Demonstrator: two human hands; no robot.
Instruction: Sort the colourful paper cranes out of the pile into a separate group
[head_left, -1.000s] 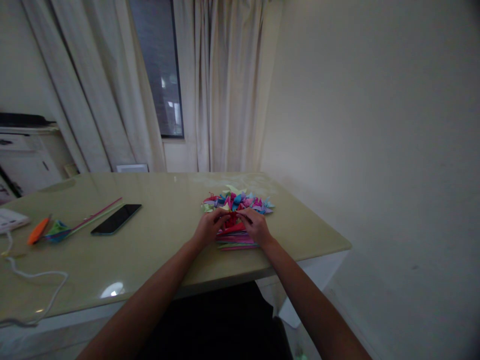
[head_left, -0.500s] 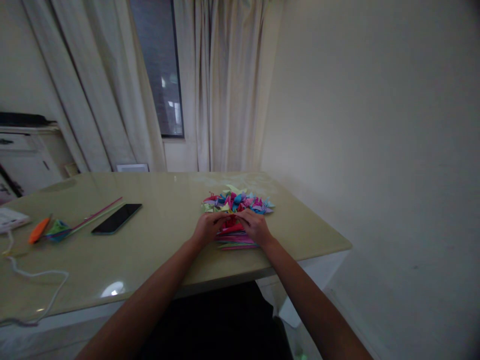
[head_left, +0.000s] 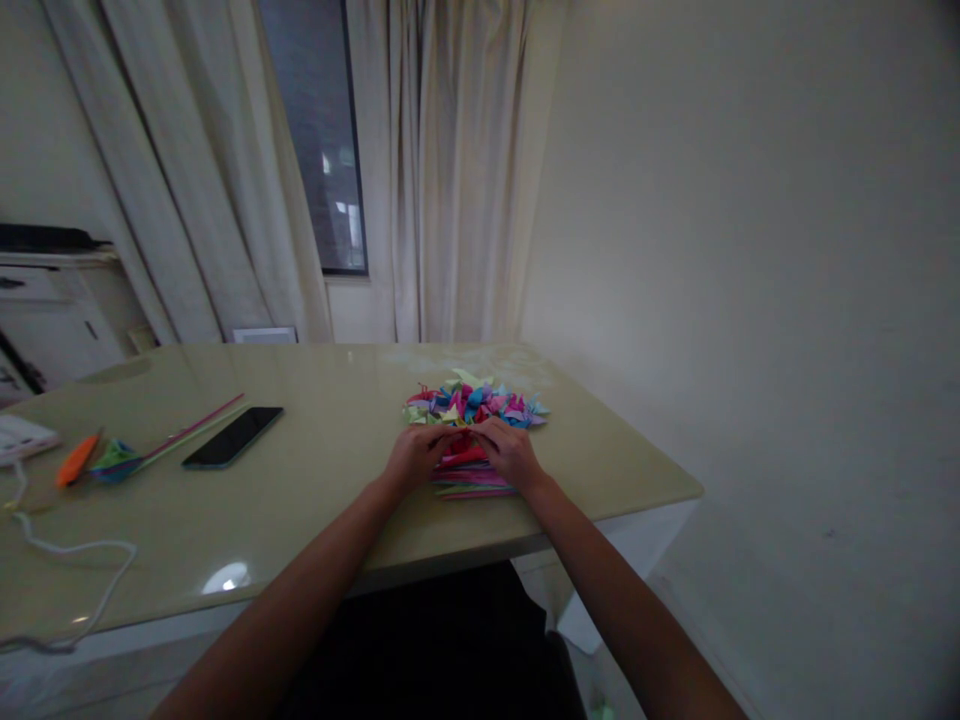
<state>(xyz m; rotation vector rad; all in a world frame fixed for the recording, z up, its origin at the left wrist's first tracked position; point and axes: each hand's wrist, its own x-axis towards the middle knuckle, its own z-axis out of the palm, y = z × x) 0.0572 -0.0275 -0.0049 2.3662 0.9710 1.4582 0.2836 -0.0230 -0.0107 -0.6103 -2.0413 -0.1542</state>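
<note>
My left hand [head_left: 417,455] and my right hand [head_left: 511,448] meet fingertip to fingertip above the near part of the table. Pinched between them is a small piece of red paper [head_left: 463,437], mostly covered by the fingers. Right below the hands lies a stack of coloured paper sheets [head_left: 475,488], in pink, purple and green with red on top. Just beyond the fingers sits a pile of folded paper pieces [head_left: 480,400] in blue, pink, red, lilac and pale green, shaped like origami cranes.
A black phone [head_left: 235,438] lies left of my arms on the glossy table [head_left: 330,420]. Further left are thin pink and green sticks [head_left: 196,428], a blue-green folded piece [head_left: 116,462], an orange cutter [head_left: 78,459] and a white device [head_left: 26,440] with a cable [head_left: 82,546]. A wall borders the right side.
Both hands stay in nearly the same place, with only slight finger movement on the red paper. Everything else on the table rests as before.
</note>
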